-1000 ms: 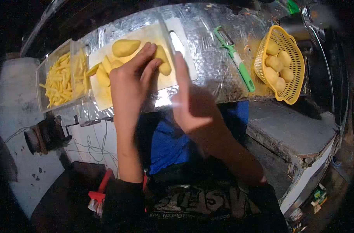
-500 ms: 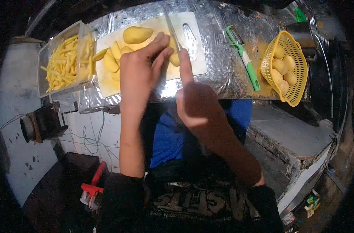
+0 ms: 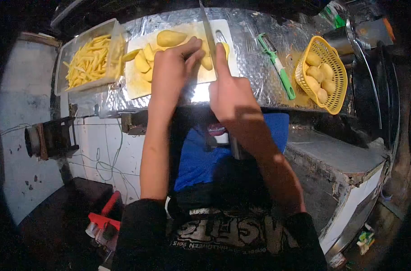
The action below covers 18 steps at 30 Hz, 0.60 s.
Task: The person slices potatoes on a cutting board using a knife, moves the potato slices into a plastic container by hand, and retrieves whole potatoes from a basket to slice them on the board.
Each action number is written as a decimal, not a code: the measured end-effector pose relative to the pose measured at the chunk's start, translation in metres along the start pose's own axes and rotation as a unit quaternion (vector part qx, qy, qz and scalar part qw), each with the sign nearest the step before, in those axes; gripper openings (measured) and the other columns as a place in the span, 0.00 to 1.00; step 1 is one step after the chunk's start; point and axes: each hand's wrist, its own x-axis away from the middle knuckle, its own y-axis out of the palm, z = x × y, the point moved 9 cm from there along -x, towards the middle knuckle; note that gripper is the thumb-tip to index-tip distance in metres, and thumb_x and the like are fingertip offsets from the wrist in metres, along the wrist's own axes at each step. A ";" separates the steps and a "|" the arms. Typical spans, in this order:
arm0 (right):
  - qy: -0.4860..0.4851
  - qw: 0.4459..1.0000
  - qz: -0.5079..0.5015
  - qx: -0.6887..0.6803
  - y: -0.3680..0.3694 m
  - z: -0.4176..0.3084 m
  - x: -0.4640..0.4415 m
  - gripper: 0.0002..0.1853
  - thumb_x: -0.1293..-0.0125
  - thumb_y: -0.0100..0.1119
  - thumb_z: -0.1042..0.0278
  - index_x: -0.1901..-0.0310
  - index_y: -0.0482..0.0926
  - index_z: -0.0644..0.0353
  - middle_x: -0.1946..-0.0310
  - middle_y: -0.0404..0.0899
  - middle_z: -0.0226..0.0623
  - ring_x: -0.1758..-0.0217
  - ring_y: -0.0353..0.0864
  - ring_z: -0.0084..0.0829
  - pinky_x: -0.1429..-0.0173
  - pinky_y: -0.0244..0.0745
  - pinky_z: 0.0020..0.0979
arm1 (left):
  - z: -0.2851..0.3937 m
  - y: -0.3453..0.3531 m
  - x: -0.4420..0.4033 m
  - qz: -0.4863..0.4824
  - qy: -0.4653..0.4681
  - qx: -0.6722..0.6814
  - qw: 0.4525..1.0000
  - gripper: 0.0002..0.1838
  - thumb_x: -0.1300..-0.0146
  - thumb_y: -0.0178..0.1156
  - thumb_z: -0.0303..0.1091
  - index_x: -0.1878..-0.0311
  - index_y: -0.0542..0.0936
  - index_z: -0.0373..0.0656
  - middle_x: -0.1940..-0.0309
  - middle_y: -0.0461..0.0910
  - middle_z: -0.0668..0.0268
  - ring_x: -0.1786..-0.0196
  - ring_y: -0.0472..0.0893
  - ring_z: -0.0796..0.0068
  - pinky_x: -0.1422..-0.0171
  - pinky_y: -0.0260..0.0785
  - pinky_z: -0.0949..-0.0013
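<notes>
My left hand (image 3: 174, 63) pinches a peeled potato (image 3: 206, 62) on the white cutting board (image 3: 140, 90). Wrapped round the handle of a knife (image 3: 208, 29), my right hand (image 3: 231, 88) has its index finger stretched along the blade. The blade stands beside the held potato, and a pale yellow slice (image 3: 226, 49) lies on its right side. Above my left hand lies a whole peeled potato (image 3: 171, 38). Several cut pieces (image 3: 142, 63) lie to the left of that hand.
A clear container (image 3: 116, 49) of potato sticks stands at the left end of the foil-covered counter (image 3: 255, 74). On the right are a green peeler (image 3: 283, 77) and a yellow basket (image 3: 342, 92) of peeled potatoes. A red-handled tool (image 3: 108, 207) is at lower left.
A slice now shows on the right side of the blade. The board, container and hands appear farther right in the view, while the basket has shifted slightly left.
</notes>
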 end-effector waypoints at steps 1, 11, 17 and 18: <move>-0.002 1.000 -0.002 0.002 -0.003 -0.003 0.004 0.38 0.36 0.50 0.74 0.25 0.49 0.64 0.79 0.76 0.63 0.70 0.81 0.63 0.62 0.75 0.53 | 0.000 0.000 0.000 0.001 0.001 0.007 1.000 0.14 0.40 0.68 0.32 0.53 0.85 0.35 0.53 0.84 0.53 0.51 0.86 0.57 0.45 0.77 0.65; -0.003 0.999 -0.026 0.038 0.008 -0.008 0.009 0.39 0.35 0.51 0.74 0.24 0.47 0.64 0.79 0.76 0.63 0.70 0.80 0.62 0.60 0.74 0.54 | 0.000 -0.003 0.003 0.016 0.018 0.015 1.000 0.14 0.39 0.67 0.34 0.53 0.85 0.36 0.54 0.84 0.52 0.51 0.85 0.55 0.45 0.77 0.64; 0.045 0.995 -0.036 0.083 0.022 -0.001 -0.009 0.39 0.35 0.50 0.72 0.24 0.47 0.62 0.75 0.78 0.66 0.66 0.81 0.66 0.57 0.74 0.56 | -0.004 -0.001 0.002 0.022 0.032 0.018 0.999 0.13 0.39 0.66 0.34 0.53 0.85 0.36 0.55 0.84 0.52 0.53 0.85 0.52 0.46 0.77 0.63; 0.041 0.996 -0.030 0.073 0.020 -0.001 -0.011 0.39 0.35 0.50 0.71 0.24 0.47 0.61 0.74 0.78 0.67 0.65 0.81 0.66 0.57 0.74 0.57 | -0.003 -0.002 0.003 0.022 0.033 0.017 0.999 0.13 0.39 0.66 0.34 0.53 0.85 0.36 0.55 0.84 0.52 0.53 0.85 0.52 0.46 0.77 0.63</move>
